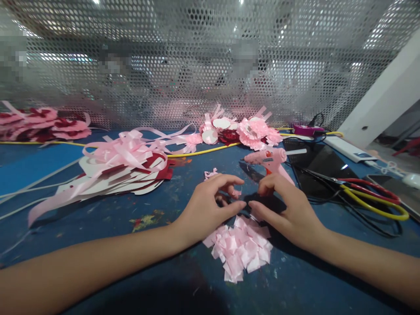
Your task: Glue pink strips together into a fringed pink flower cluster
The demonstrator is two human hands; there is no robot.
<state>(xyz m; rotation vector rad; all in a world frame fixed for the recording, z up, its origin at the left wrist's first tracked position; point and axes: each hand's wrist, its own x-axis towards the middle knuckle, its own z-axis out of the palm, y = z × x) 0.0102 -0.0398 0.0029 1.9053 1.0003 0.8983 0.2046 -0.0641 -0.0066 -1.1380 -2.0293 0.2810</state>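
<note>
Over a fluffy cluster of pink ribbon pieces (pixel 241 247), both of my hands hover with the fingertips close together but apart. My left hand (pixel 210 208) is curved, thumb and index finger spread. A small pink scrap (pixel 236 193) shows by its curled fingers; whether it is gripped there is unclear. My right hand (pixel 290 212) also curves with its thumb and index finger apart, and nothing shows between them. Just behind it lies a pink glue gun (pixel 271 158) with a clear glue stick in its back. Another pink scrap (pixel 211 173) rests behind my left hand.
Left stands a pile of white and red cutouts (pixel 131 181) under pink ribbon loops (pixel 127 148). Pink rosettes (pixel 252 131) lie along the perforated metal screen (pixel 183 65). Right are red-and-yellow-handled scissors (pixel 374 197), a black tablet (pixel 321 166) and a white power strip (pixel 349 148). A yellow cable (pixel 203 152) crosses behind.
</note>
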